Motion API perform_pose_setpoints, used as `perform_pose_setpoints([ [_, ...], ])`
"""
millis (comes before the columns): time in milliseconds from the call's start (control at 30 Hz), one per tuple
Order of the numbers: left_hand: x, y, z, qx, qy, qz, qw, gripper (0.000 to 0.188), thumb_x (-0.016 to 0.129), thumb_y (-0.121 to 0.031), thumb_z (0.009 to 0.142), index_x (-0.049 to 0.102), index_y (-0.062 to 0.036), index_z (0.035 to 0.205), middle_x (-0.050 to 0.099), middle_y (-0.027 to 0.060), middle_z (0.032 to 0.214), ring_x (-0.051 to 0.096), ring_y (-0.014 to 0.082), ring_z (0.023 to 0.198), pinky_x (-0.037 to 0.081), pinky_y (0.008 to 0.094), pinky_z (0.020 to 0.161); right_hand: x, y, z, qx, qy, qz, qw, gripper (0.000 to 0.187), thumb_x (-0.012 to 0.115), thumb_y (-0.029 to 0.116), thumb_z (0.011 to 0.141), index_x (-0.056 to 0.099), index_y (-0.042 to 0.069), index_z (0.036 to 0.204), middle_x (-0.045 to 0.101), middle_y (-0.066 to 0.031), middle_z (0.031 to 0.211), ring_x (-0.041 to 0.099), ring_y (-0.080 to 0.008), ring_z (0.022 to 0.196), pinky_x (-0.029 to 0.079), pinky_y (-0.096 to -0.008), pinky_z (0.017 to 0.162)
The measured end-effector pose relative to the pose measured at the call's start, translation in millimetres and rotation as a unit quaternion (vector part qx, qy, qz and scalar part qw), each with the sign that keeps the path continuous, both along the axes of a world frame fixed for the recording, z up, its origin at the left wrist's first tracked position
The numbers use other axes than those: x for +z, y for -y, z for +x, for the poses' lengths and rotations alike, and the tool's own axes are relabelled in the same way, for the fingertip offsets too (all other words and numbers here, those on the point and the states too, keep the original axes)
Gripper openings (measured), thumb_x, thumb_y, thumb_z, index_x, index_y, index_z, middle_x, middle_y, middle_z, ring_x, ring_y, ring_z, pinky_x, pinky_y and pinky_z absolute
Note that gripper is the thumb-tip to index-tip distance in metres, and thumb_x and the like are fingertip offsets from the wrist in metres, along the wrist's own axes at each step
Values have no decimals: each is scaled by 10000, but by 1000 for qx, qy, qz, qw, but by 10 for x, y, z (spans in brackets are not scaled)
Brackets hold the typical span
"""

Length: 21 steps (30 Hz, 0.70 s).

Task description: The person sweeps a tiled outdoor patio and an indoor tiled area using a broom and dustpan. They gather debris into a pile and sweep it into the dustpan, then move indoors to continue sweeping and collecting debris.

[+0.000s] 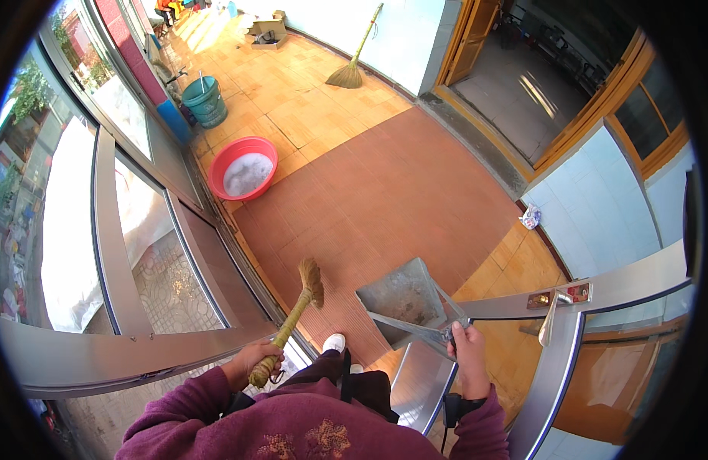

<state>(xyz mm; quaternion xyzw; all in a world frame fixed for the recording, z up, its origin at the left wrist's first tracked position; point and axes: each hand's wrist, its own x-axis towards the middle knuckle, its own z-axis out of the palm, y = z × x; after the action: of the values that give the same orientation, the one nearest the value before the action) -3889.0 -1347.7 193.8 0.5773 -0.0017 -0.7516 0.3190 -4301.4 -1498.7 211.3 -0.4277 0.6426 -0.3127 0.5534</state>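
Two Hands, Two Cleaning Tools at a Glass Doorway

Two tools were carried at once as a person in a maroon sweater (293,433) stood on a threshold between metal-framed glass doors (139,253). The left hand (256,360) was wrapped tight round the bound lower end of a short straw hand broom (299,307), its bristle tip pointing forward over the reddish doormat (385,192). The right hand (467,346) was clenched on the thin handle of a grey metal dustpan (404,295), held out in front with the pan tilted and its open face showing.

The broom appeared light and fairly stiff along its tied stalk, soft and springy only at the bristles; its rough binding likely offered a sure hold, and the wrapped stem seemed the natural place to take it. The dustpan looked like thin sheet metal, rigid but not heavy, with a smooth, narrow handle that could turn in the palm unless gripped firmly near its end, as it was.

Beyond the mat, on orange tiled floor (293,100), stood a red basin (243,167) with pale contents and, farther off, a teal bucket (205,100). A long-handled broom (354,61) leaned against a light blue wall. A crumpled bag (530,217) lay at the foot of the tiled wall to the right. One white shoe (334,343) showed below the sweater.
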Motion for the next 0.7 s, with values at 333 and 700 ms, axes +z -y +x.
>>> perform_pose_setpoints([
  [333, -42, 266, -185, 93, 32, 25, 995, 169, 582, -74, 842, 491, 6, 960, 551, 88, 792, 575, 173, 615, 519, 310, 521, 23, 441, -200, -111, 76, -28, 991, 321, 538, 300, 932, 493, 61, 721, 492, -34, 533, 449, -118, 431, 352, -254, 410],
  [700, -84, 1214, -60, 116, 67, -7, 991, 147, 577, -137, 889, 497, -15, 911, 541, 55, 765, 559, 137, 599, 515, 274, 532, -552, 1303, -225, -127, 77, -20, 989, 349, 532, 306, 925, 504, 38, 702, 489, -49, 502, 454, -134, 398, 349, -268, 369],
])
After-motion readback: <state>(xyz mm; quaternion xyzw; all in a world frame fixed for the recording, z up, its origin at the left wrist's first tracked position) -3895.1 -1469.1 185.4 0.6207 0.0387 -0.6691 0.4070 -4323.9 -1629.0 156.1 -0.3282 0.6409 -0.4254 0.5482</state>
